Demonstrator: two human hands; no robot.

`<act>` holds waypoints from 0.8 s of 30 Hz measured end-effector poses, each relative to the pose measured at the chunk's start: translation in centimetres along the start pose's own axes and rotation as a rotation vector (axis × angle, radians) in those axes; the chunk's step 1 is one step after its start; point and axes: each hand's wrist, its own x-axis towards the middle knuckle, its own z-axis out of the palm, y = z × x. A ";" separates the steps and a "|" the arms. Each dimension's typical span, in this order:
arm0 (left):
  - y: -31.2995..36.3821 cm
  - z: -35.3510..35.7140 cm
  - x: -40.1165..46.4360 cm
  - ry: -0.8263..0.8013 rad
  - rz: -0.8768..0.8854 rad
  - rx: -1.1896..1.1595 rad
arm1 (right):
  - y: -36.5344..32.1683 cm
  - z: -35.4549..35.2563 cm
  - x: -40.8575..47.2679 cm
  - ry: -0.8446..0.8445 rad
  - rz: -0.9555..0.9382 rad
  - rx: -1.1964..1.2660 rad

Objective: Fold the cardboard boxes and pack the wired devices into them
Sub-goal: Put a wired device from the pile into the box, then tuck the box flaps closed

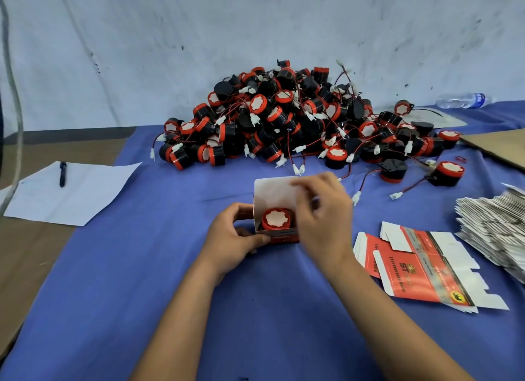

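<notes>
One small cardboard box (277, 210) stands upright on the blue cloth (142, 267), its top open and its white lid flap raised at the back. Inside sits one wired device (277, 220), a red-rimmed round unit with a white face turned upward. The left hand (231, 238) grips the box from its left side, fingers curled round the wall and the thumb on the front lower edge. The right hand (321, 207) is over the box's right side with fingers bent toward the opening; its motion blur hides whether it pinches a flap or wire, so I cannot tell its grip.

Behind the box lies one large heap of wired devices (298, 119), too many and too tangled to count, with a few loose ones spread to the right. Right of the hands lie several flat unfolded boxes (420, 264), red and white, overlapping. A thick stack of flat blanks (494, 230) sits at the right edge. On the left, one sheet of paper (74, 196) carries one pen (62, 173). One water bottle (463, 100) lies at the far right.
</notes>
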 end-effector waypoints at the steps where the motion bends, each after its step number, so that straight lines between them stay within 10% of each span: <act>1: 0.0 0.0 0.0 0.000 0.001 0.013 | 0.6 -0.2 0.1 0.120 0.169 0.058; 7: 0.1 0.0 -0.5 0.015 -0.017 0.001 | 4.0 -0.8 0.0 0.143 0.572 0.331; 10: 0.3 -0.1 -0.7 -0.008 -0.031 0.011 | 4.3 -0.2 -0.3 -0.133 0.709 0.526; 16: 0.6 -1.1 -0.8 -0.137 -0.203 -0.437 | 4.3 0.2 -0.7 -0.447 0.586 0.420; 24: 0.4 0.5 -0.4 0.083 -0.184 -0.311 | 4.3 0.9 -1.4 -0.397 0.335 0.411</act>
